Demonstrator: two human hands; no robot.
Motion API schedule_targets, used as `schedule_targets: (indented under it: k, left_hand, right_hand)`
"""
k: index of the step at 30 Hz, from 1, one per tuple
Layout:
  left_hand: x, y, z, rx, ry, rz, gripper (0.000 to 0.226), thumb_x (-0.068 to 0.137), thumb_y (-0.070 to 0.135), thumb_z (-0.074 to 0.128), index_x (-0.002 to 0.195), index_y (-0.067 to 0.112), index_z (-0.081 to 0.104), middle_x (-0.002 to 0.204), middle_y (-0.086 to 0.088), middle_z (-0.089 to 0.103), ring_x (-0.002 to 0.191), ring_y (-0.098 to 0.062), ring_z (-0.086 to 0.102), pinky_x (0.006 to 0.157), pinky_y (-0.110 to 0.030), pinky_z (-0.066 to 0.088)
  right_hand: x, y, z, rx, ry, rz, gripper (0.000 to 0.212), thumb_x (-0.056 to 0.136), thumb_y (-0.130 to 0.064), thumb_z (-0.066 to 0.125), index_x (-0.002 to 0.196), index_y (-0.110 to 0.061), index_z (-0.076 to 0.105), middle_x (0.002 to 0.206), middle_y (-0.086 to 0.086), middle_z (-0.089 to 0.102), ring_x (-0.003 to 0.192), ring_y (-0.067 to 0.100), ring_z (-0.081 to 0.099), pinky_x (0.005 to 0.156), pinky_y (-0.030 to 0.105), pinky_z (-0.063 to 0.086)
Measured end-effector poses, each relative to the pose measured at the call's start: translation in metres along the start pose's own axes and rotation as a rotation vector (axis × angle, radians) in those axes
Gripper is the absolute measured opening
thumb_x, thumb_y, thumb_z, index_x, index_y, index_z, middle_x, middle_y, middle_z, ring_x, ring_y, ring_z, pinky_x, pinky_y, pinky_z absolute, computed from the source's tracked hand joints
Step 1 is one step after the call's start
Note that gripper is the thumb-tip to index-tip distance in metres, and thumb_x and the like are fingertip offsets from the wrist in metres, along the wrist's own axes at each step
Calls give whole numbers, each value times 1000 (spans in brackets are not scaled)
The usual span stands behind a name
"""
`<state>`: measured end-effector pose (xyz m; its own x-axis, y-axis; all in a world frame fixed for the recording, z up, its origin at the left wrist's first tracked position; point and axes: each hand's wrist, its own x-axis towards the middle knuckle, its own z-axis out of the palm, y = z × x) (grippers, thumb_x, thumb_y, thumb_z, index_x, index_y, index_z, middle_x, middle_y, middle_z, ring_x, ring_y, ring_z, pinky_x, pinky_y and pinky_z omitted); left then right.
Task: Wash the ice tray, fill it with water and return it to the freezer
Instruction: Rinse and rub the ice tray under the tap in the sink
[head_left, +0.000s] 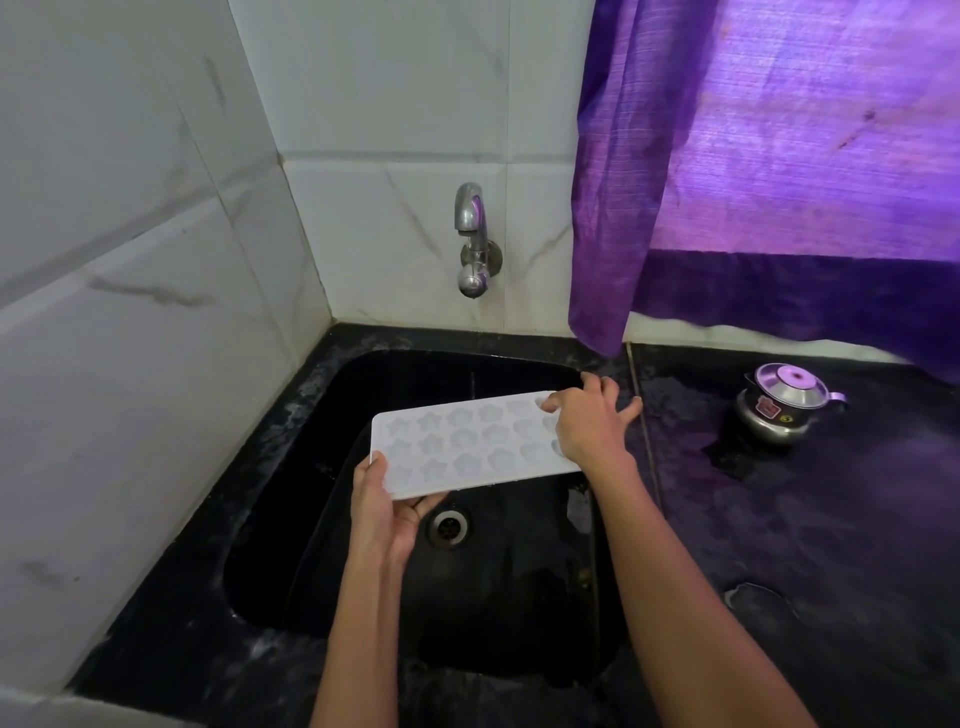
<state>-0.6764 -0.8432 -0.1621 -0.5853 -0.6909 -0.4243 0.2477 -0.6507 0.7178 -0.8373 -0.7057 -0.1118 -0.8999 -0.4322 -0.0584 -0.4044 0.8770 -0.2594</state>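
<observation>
A white ice tray (467, 444) with star and flower shaped cups hangs level over the black sink (311, 519), cups facing up. My left hand (387, 512) grips its near-left corner, thumb on top and fingers underneath. My right hand (589, 423) holds the tray's right end, thumb over the rim and fingers spread past the far edge. A chrome tap (472, 239) juts from the tiled wall above the sink; no water runs from it. The drain (448, 527) shows just below the tray.
A black stone counter (805, 545) lies right of the sink, with a small steel lidded pot (784, 402) at its back. A purple curtain (779, 156) hangs over the counter's rear. White tiled walls (130, 260) close in the left and back sides.
</observation>
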Motion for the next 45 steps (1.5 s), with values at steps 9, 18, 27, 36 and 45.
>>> schedule_targets:
  k: [9, 18, 27, 36, 45]
  left_hand:
    - [9, -3, 3, 12, 26, 2, 33, 102, 36, 38, 130, 19, 42, 116, -13, 63, 101, -33, 64, 67, -52, 56]
    - [15, -6, 8, 22, 29, 12, 35, 102, 41, 33, 125, 17, 44, 112, -13, 64, 97, -32, 64, 62, -49, 56]
    - [18, -6, 11, 15, 47, -6, 38, 102, 41, 33, 129, 15, 43, 115, -15, 64, 97, -32, 64, 60, -48, 56]
    - [19, -5, 15, 10, 36, -16, 40, 102, 41, 33, 131, 15, 43, 117, -15, 64, 100, -32, 65, 61, -49, 57]
    - [16, -4, 13, 28, 34, 0, 37, 102, 40, 35, 128, 15, 44, 113, -14, 65, 97, -31, 65, 58, -46, 57]
  right_hand:
    - [7, -2, 0, 39, -2, 67, 30, 91, -15, 63, 119, -23, 65, 150, 12, 27, 143, 31, 13, 114, 61, 7]
    - [17, 0, 8, 51, -3, 110, 24, 95, -22, 57, 117, -23, 66, 146, 11, 34, 139, 31, 20, 113, 60, 10]
    - [20, -3, 8, 69, -19, 92, 26, 93, -13, 59, 115, -22, 67, 149, 12, 31, 142, 31, 17, 113, 63, 10]
    - [8, -16, 8, 144, 74, -51, 42, 82, 2, 62, 115, -24, 65, 153, 11, 23, 145, 28, 6, 115, 58, -1]
    - [6, -21, 5, 12, -38, -53, 40, 86, -1, 60, 116, -26, 66, 155, 13, 17, 146, 37, -5, 112, 64, -5]
